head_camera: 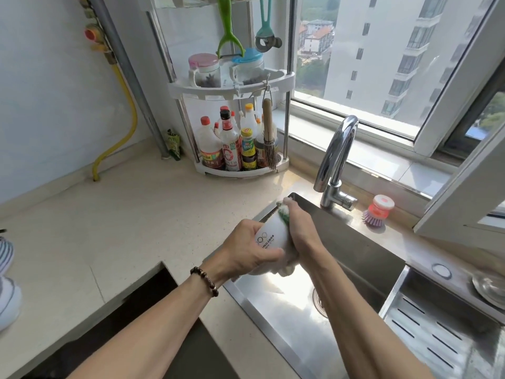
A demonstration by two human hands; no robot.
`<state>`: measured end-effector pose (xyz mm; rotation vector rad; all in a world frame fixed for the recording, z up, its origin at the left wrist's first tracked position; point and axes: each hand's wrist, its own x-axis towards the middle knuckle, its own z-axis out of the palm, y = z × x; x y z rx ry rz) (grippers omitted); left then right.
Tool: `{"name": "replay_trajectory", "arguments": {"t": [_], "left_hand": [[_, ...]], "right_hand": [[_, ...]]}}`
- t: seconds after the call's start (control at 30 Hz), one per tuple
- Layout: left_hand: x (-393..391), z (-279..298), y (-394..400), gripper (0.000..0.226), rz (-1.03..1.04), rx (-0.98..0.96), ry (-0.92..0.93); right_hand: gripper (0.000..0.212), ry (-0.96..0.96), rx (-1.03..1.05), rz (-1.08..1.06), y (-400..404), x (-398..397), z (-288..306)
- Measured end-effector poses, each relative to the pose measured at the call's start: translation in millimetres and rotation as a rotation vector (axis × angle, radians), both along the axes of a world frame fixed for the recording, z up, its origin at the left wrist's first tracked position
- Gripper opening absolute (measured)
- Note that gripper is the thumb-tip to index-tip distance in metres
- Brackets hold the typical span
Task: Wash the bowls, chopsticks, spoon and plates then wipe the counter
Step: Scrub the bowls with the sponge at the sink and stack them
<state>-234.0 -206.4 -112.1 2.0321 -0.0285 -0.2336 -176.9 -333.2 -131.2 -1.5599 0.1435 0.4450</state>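
Over the near left corner of the steel sink (276, 332), the left hand (247, 248) grips a white bowl (273, 233) printed with rings and dark lettering, thumb curled over its outer wall and the bowl tipped on its side with its rim pointing away. The right hand (299, 228) is curled around a green and white soapy sponge (284, 213), which is pressed against the far rim of the bowl; suds show at the fingertips and below the bowl's base. A beaded bracelet (205, 280) circles the left wrist. Both forearms reach in from the near edge. The chrome faucet (337, 160) stands at the far side of the sink, its spout arching toward the hands, and no water stream is visible. To the right of the faucet, on the ledge below the window (396, 64), lies a red and purple dish brush (378, 210). A perforated steel drain tray (437, 332) sits in the right part of the sink, with a round steel lid or dish (489, 289) at its far right edge. On the beige counter (109, 214) in the far corner stands a white corner rack (235, 88) holding sauce bottles (232, 143) below and two lidded jars (205, 69) above, with a bamboo brush (269, 135) hanging beside the bottles. A yellow hose (128, 110) runs down the left wall.
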Motion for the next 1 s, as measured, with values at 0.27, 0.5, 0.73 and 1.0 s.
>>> {"name": "replay_trajectory", "arguments": {"t": [0.27, 0.5, 0.73, 1.0], "left_hand": [[1, 2, 4, 0.019, -0.04, 0.008, 0.015], [8, 13, 1, 0.017, -0.037, 0.015, 0.026], [-2, 32, -5, 0.019, -0.192, 0.012, -0.033], [5, 35, 2, 0.036, 0.089, -0.014, -0.002]], "right_hand": [[0.045, 0.122, 0.24, -0.025, -6, 5, -4], [0.055, -0.05, 0.16, -0.049, 4, -22, -8], [0.048, 0.374, 0.722, -0.169, -16, -24, -12], [0.052, 0.134, 0.475, -0.257, -10, -15, 3]]}}
